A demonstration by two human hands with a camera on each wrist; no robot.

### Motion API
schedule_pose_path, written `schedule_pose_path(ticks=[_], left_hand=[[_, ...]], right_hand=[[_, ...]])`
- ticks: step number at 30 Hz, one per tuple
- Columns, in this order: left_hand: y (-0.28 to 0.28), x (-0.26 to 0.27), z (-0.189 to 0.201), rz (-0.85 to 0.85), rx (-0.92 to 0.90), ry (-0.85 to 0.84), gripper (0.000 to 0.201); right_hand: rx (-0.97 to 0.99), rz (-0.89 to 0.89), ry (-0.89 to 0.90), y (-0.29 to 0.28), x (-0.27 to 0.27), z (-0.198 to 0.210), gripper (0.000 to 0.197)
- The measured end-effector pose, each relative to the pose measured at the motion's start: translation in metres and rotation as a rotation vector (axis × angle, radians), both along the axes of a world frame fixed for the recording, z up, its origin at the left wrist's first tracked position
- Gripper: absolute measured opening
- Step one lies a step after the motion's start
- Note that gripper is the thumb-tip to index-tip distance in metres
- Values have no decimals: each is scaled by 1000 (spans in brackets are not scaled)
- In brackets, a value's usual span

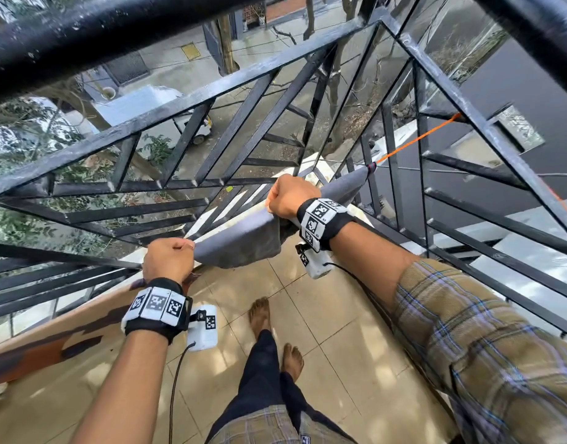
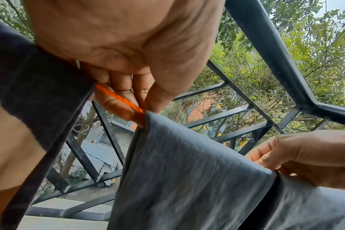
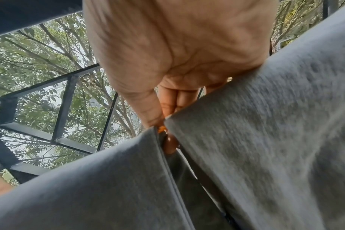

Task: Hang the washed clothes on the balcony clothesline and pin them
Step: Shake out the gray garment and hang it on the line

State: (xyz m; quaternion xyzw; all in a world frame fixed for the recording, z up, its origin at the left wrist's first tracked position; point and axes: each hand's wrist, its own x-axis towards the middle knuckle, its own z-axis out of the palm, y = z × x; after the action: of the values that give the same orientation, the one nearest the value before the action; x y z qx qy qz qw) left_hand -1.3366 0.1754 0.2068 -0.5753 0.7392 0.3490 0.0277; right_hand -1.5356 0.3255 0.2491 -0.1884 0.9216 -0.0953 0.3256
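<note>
Grey cloth [image 1: 243,235], one piece, is draped over my one orange clothesline [image 1: 416,141]. My left hand [image 1: 168,259] has its grip pinched on the cloth's near edge and the line; my right hand [image 1: 288,195] has its grip curled round the fold farther along. Black railing [image 1: 186,129] bars stand just beyond; two bare feet [image 1: 259,315] below on the tiled floor [image 1: 333,315].

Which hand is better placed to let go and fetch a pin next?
Probably the left hand: it pinches only the cloth's free end at the rope. The right hand holds the middle fold, steadying it.
</note>
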Motion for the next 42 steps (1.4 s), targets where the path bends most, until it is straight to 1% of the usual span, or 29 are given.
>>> schedule_pose_path(ticks=[2,4,6,7,9,11,12,14,15,16,17,19,21,22,24,26,27,28,30,31,32,33,34,35,37,38,39,42], left_hand=[[-1,1,1,-32,4,-13,23],[-1,3,5,-89,-28,-8,20],[-1,9,11,-183,-121,39,15],[-1,16,13,-242,-191,88,13],[3,33,18,-383,-349,178,12],[11,51,22,-507,-450,248,15],[16,58,25,-547,-452,289,14],[26,70,30,-574,-388,349,5],[29,73,31,-564,-348,360,1],[32,75,32,-537,-317,362,3],[34,75,33,-511,-298,363,4],[38,72,33,-435,-283,409,5],[43,66,32,-354,-298,464,7],[45,63,30,-317,-299,486,8],[46,62,21,-289,-288,487,11],[50,63,10,-335,-233,415,14],[51,64,4,-346,-182,355,12],[52,64,-3,-324,-91,299,11],[51,61,-15,-214,164,217,34],[50,59,-19,-131,285,219,44],[49,55,-22,-36,369,243,48],[47,53,-26,44,417,282,46],[46,50,-27,95,435,321,41],[46,48,-25,103,428,347,31],[47,47,-14,41,362,390,11],[48,48,-6,-1,330,419,8],[48,49,0,-31,313,463,10],[43,58,7,-43,357,545,16]], right_hand=[[-8,-11,33,-2,2,1,15],[-37,29,66,-2,5,4,14],[-94,102,87,5,6,5,16],[-139,141,111,10,7,3,17],[-274,199,205,24,13,0,18],[-456,232,332,41,22,-5,16],[-533,231,398,51,28,-6,15],[-632,167,496,70,45,-7,12],[-659,113,518,80,55,-8,10],[-671,52,501,88,65,-13,8],[-673,-12,445,94,74,-17,8],[-652,-152,243,100,86,-28,14],[-612,-302,28,99,92,-35,28],[-604,-346,-50,96,92,-38,35],[-596,-367,-130,86,95,-45,42],[-577,-378,-125,76,96,-52,43],[-571,-391,-113,72,96,-55,39],[-568,-408,-102,69,95,-56,32],[-576,-435,-77,66,92,-55,17],[-586,-439,-85,66,91,-54,13],[-594,-431,-102,66,91,-53,13],[-593,-407,-116,67,91,-52,13],[-592,-374,-121,69,93,-50,13],[-596,-341,-115,70,95,-49,12],[-625,-302,-78,75,99,-45,11],[-647,-298,-56,77,100,-42,10],[-676,-298,-38,77,100,-39,10],[-777,-286,-4,72,93,-22,10]])
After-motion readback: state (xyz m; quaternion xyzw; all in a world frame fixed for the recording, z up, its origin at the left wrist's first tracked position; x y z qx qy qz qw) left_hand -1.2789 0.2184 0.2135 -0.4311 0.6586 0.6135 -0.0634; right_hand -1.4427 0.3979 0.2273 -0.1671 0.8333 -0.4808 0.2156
